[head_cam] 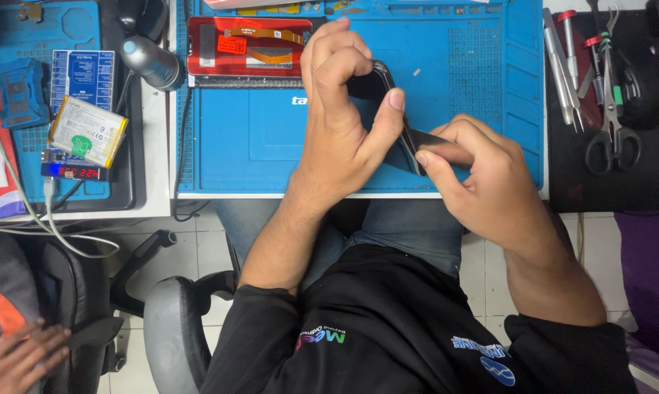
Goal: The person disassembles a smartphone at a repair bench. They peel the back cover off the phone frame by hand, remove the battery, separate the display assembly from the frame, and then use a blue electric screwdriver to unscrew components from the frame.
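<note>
My left hand (340,120) grips a dark phone body (379,84) tilted on its edge above the blue work mat (271,138), thumb pressed against its side. My right hand (482,179) holds the lower end of the phone, with a thin dark flat tool (425,137) pinched between its fingers at the phone's edge. Most of the phone is hidden behind my hands. A red phone panel (247,47) with an orange flex cable lies flat on the mat's far left.
Tweezers, screwdrivers and scissors (610,138) lie on a black mat at right. At left sit a phone battery (87,131), a blue tester board with a red display (72,171) and a round lamp head (153,62). Another person's hand (19,357) shows at bottom left.
</note>
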